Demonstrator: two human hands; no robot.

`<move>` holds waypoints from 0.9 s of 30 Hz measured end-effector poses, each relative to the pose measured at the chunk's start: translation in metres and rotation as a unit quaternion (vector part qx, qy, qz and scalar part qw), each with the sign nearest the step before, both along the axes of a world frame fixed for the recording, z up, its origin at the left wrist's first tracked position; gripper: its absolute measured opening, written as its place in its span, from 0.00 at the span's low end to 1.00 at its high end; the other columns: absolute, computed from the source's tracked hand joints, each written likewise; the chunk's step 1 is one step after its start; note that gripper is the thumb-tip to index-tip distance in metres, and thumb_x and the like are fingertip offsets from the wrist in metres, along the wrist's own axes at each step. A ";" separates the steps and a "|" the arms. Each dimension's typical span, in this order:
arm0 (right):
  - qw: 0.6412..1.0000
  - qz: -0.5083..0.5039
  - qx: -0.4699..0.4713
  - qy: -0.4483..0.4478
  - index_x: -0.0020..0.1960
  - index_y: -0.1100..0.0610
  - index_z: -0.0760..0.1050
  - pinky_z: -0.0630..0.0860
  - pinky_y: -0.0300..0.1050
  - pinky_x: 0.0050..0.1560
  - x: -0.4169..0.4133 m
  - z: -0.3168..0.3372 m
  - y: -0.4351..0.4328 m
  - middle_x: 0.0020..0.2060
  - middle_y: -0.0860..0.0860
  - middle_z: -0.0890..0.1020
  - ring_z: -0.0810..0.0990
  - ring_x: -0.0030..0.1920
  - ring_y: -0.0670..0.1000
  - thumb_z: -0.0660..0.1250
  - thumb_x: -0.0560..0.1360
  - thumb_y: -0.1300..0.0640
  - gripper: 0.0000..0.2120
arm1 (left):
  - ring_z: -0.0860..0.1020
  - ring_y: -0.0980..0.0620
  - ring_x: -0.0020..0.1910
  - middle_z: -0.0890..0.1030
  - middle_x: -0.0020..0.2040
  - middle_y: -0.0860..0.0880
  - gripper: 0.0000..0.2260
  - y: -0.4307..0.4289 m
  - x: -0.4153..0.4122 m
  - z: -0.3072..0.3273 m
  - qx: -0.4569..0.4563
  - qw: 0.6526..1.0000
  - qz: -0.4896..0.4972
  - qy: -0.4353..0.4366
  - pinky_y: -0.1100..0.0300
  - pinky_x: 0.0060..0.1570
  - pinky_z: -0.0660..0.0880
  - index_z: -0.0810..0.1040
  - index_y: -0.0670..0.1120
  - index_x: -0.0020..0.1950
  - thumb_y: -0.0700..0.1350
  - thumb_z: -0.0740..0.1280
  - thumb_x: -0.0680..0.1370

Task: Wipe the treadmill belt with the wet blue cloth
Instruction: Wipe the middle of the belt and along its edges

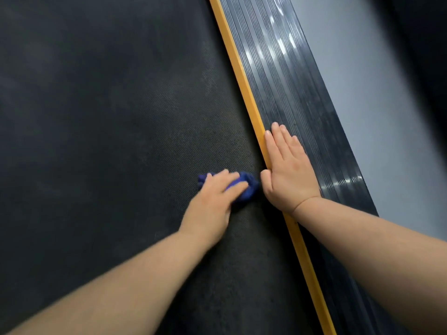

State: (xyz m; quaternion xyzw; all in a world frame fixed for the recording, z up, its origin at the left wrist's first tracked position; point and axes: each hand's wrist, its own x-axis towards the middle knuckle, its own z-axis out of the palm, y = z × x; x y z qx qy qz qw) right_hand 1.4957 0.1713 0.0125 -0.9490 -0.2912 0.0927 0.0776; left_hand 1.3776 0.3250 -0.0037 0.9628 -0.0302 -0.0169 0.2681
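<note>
Head view: treadmill belt (108, 117) across the left, dull, no clear wet trail, so probably most left to wipe. Ribbed side rail (302, 105) past yellow strip (244, 93). Hands: right hand (290, 172) flat, bracing on rail; left hand (212, 201) straight-fingered, pressing bunched blue cloth (249, 189) onto belt beside strip.

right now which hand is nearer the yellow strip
Right. The right hand lies flat on the ridged side rail, its thumb side over the yellow strip. The left hand presses the blue cloth on the belt, apart from the strip.
</note>
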 end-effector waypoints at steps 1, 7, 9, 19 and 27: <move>1.000 -0.001 -0.001 0.000 0.76 0.64 0.54 0.44 0.49 0.75 0.000 0.000 0.001 0.76 0.59 0.54 0.50 0.76 0.57 0.48 0.69 0.50 0.36 | 0.75 0.41 0.62 0.79 0.61 0.42 0.20 -0.003 -0.016 0.001 -0.001 0.999 -0.039 0.010 0.44 0.65 0.69 0.77 0.45 0.61 0.39 0.57 0.72; 1.000 0.001 0.002 -0.001 0.76 0.63 0.53 0.43 0.49 0.75 0.000 -0.001 0.001 0.76 0.59 0.53 0.49 0.77 0.56 0.48 0.69 0.50 0.37 | 0.75 0.38 0.62 0.79 0.59 0.40 0.17 0.036 0.085 0.004 0.035 0.998 -0.008 -0.044 0.39 0.63 0.68 0.80 0.42 0.60 0.37 0.58 0.75; 1.000 0.000 0.004 0.001 0.76 0.63 0.54 0.44 0.50 0.76 0.001 -0.002 0.000 0.76 0.59 0.54 0.50 0.76 0.57 0.49 0.69 0.50 0.37 | 0.73 0.37 0.64 0.77 0.63 0.41 0.17 0.036 0.110 0.007 0.025 0.998 0.060 0.000 0.41 0.66 0.66 0.79 0.43 0.62 0.35 0.60 0.75; 0.999 -0.009 0.038 0.012 0.75 0.63 0.56 0.44 0.48 0.75 0.003 0.001 0.001 0.76 0.59 0.56 0.51 0.76 0.56 0.46 0.69 0.50 0.37 | 0.45 0.54 0.77 0.48 0.78 0.56 0.44 0.044 0.041 0.057 0.015 0.970 -0.085 0.229 0.48 0.73 0.43 0.46 0.61 0.77 0.51 0.72 0.71; 0.981 0.158 0.082 -0.082 0.65 0.46 0.74 0.68 0.52 0.61 -0.024 -0.006 0.000 0.65 0.52 0.75 0.75 0.61 0.57 0.62 0.73 0.45 0.21 | 0.32 0.43 0.75 0.27 0.74 0.50 0.62 0.075 0.017 0.042 0.165 0.904 0.077 0.387 0.29 0.66 0.54 0.33 0.58 0.76 0.65 0.77 0.60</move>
